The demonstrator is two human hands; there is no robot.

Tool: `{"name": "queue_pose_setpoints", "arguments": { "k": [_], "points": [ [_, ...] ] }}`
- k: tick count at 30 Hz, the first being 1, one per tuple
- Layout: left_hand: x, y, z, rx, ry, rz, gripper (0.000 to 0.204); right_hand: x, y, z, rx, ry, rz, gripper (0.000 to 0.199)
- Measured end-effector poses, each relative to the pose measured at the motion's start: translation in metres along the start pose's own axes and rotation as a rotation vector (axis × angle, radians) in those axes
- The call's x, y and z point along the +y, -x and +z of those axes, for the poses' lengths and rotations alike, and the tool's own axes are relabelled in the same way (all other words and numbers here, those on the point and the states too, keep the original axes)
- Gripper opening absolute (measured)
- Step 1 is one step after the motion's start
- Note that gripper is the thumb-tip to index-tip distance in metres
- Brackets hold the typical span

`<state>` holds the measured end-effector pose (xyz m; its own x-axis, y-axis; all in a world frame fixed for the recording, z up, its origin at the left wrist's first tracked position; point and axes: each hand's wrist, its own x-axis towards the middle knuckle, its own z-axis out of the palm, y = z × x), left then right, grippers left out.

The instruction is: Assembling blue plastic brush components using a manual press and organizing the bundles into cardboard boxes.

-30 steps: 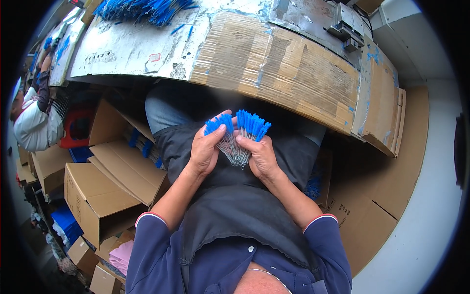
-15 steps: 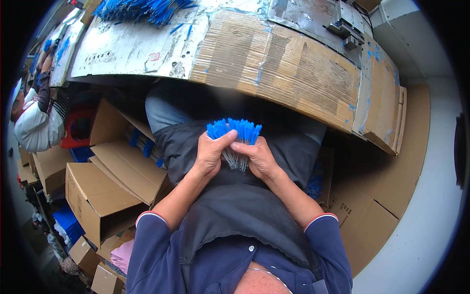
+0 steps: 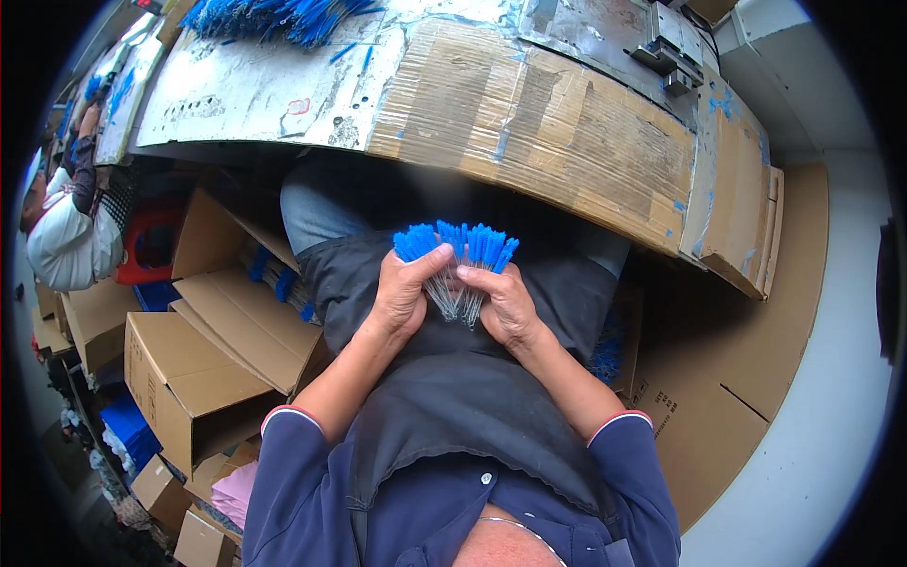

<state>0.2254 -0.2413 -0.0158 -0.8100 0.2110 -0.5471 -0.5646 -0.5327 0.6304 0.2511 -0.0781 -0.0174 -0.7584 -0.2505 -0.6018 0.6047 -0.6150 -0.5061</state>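
Observation:
Over my lap, a fanned bundle of thin wire brushes (image 3: 487,248) is held between my two hands. Their blue bristle ends point away from me, and the bare wire stems draw together toward my apron. My left hand (image 3: 404,289) is closed round the left part of the bundle, thumb across the front. On the other side, my right hand (image 3: 508,304) grips the right part with its thumb laid over the stems. A gap shows between the two parts near the bristles. Most fingers are hidden behind the brushes.
A worktable (image 3: 255,104) with a cardboard-covered edge (image 3: 539,123) stands ahead. On it lie a pile of blue brushes (image 3: 293,17) and a metal fixture (image 3: 673,61). Open cardboard boxes (image 3: 194,364) crowd my left; a cardboard sheet (image 3: 699,444) stands right. Another person (image 3: 71,246) sits far left.
The bundle has spread wider into a fan, with the gap in its middle grown. My right thumb has shifted slightly right; both hands still grip the brushes.

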Motion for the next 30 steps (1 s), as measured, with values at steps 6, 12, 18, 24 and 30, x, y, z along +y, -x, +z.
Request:
{"name": "queue_pose_setpoints", "arguments": {
  "k": [6, 12, 18, 24, 30],
  "points": [
    [0.011, 0.004, 0.006, -0.033, 0.017, -0.028, 0.036, -0.002, 0.001, 0.005, -0.070, -0.131, -0.026, 0.026],
    [0.010, 0.005, 0.008, -0.080, -0.135, 0.012, 0.055, -0.006, 0.001, -0.007, -0.163, -0.039, 0.003, 0.028],
    [0.009, 0.007, 0.008, -0.115, -0.189, 0.021, 0.049, -0.017, 0.006, -0.005, -0.265, 0.061, 0.058, 0.032],
    [0.006, 0.004, 0.000, -0.117, -0.099, -0.022, 0.035, -0.009, 0.006, -0.007, -0.144, -0.140, 0.106, 0.037],
    [0.011, 0.008, 0.006, -0.124, -0.030, -0.031, 0.030, -0.013, 0.008, 0.001, -0.248, -0.052, 0.043, 0.047]
  ]
}}
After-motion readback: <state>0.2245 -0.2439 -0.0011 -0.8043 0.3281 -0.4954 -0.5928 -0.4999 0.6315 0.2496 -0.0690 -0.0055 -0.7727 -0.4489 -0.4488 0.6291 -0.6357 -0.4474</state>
